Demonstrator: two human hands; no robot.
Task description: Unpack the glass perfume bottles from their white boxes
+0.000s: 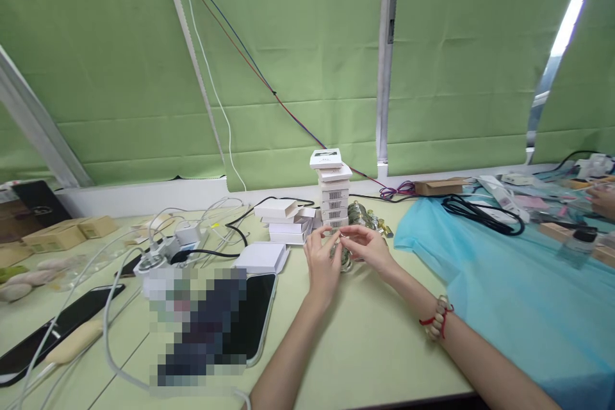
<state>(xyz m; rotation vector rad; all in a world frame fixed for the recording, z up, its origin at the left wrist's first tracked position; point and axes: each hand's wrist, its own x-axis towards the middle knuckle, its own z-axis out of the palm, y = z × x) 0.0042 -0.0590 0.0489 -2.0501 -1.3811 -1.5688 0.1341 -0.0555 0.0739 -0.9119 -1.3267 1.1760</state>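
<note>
My left hand (321, 261) and my right hand (369, 247) meet just above the table, fingertips pinched close together. Whatever they hold between them is too small and too covered to name. A shiny, greenish, partly see-through thing (346, 261) shows beneath the fingers; I cannot tell if either hand touches it. Right behind the hands rises a tall stack of small white boxes (335, 195) with barcodes on their sides. Beside the stack lies a heap of shiny, silvery and gold-coloured pieces (359, 213), partly hidden by my right hand.
Left of my hands lie more white boxes (283, 230), an open white box (262, 257) and a phone (254, 314). White cables (108, 333) and plugs cover the left side. A blue sheet (500, 269) with a black cable coil (480, 214) spreads right. Another person's hand (603, 200) shows far right.
</note>
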